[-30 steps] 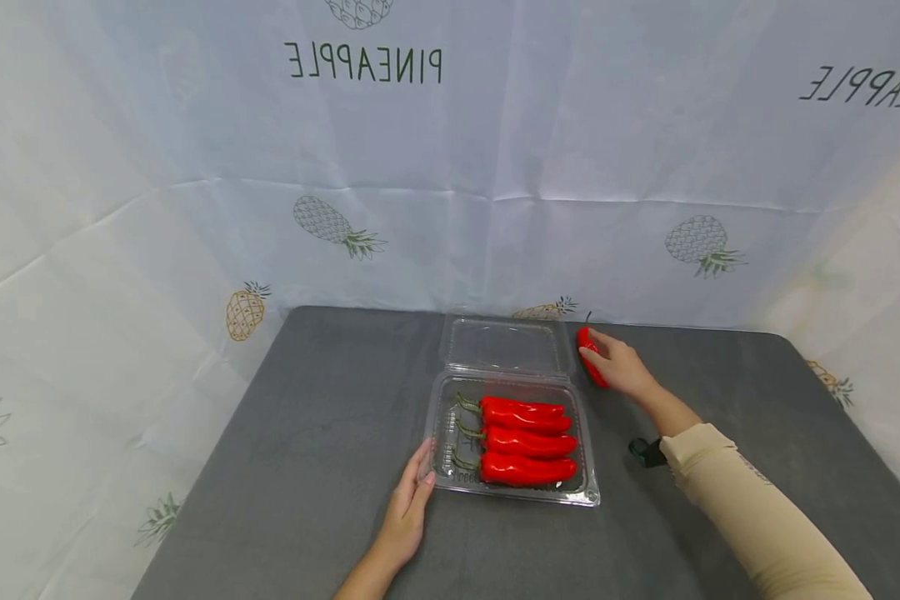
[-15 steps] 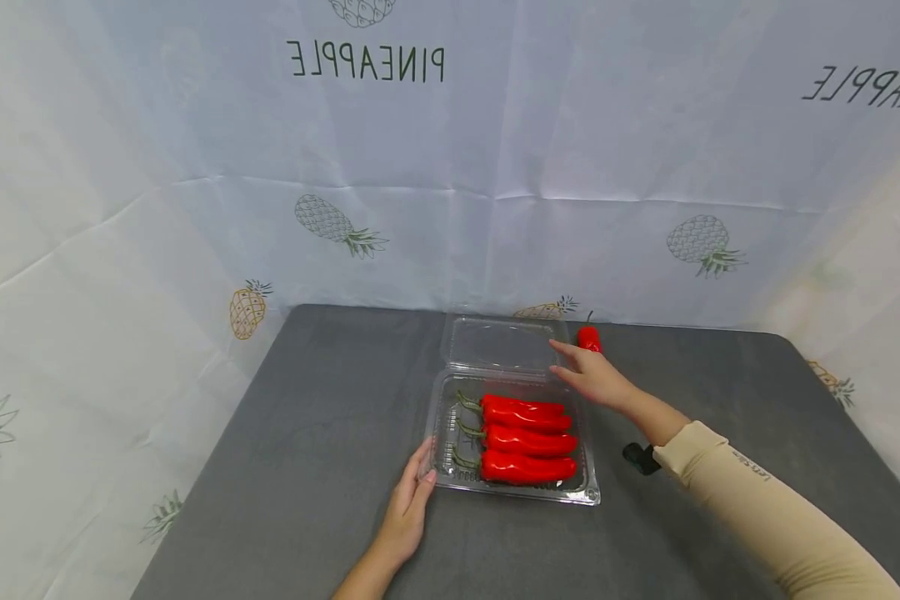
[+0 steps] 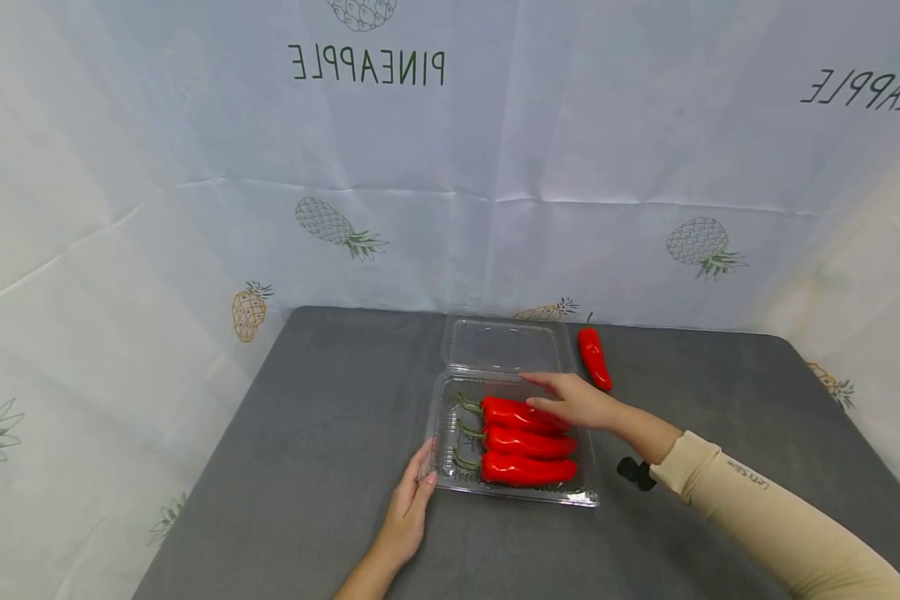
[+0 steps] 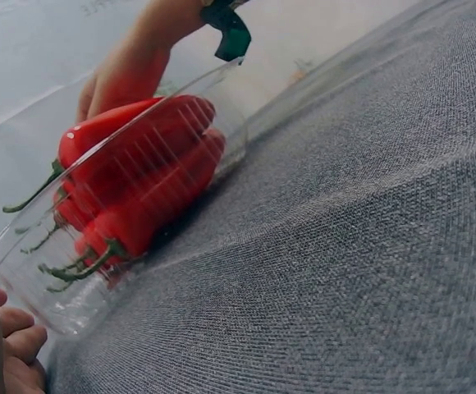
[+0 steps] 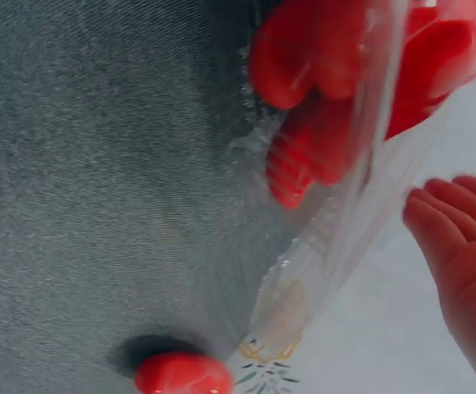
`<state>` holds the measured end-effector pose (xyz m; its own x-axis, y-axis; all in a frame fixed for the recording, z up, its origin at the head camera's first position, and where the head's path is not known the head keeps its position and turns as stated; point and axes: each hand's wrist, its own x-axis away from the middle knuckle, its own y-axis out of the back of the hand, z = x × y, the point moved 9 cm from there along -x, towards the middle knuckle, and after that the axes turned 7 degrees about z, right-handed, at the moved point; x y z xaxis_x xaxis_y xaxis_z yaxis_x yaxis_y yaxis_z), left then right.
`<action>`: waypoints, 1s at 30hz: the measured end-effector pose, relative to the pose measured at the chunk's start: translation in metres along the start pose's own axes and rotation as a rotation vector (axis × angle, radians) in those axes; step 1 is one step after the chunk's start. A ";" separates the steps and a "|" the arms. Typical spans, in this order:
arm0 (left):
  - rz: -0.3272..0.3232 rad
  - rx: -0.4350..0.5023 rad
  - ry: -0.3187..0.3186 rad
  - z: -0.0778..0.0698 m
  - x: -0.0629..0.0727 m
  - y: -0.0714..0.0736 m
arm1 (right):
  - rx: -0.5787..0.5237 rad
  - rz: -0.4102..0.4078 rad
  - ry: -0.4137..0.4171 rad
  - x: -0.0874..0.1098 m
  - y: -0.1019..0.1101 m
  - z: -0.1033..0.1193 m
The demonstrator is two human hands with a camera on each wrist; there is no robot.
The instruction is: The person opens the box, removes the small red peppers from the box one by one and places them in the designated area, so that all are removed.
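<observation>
A clear plastic clamshell container holds several red peppers laid in a row, green stems to the left. My left hand grips its front left edge, thumb near the rim and fingers at the wall, as the left wrist view also shows. Over the back pepper in the container reaches my right hand, fingers extended and holding nothing. In the right wrist view that hand is beyond the container wall, apart from the peppers. Another red pepper lies on the table behind the right hand.
The container's lid is folded back flat towards the curtain. A grey cloth covers the table. Pineapple-printed white curtain hangs right behind the back edge. A small black device sits under the right wrist.
My right hand has left the pepper lying on the table and moved left and towards me, over the container. That pepper stays in place. The left hand has not moved.
</observation>
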<state>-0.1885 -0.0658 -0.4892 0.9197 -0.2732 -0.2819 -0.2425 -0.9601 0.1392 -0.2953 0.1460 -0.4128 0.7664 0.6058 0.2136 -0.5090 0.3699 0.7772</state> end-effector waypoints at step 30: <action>0.032 0.018 0.020 0.002 -0.002 -0.001 | 0.173 0.142 0.028 -0.012 -0.025 0.021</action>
<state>-0.1904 -0.0649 -0.4909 0.9173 -0.3024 -0.2589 -0.2769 -0.9519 0.1310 -0.2836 0.1148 -0.4226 0.6798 0.6631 0.3133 -0.5342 0.1551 0.8310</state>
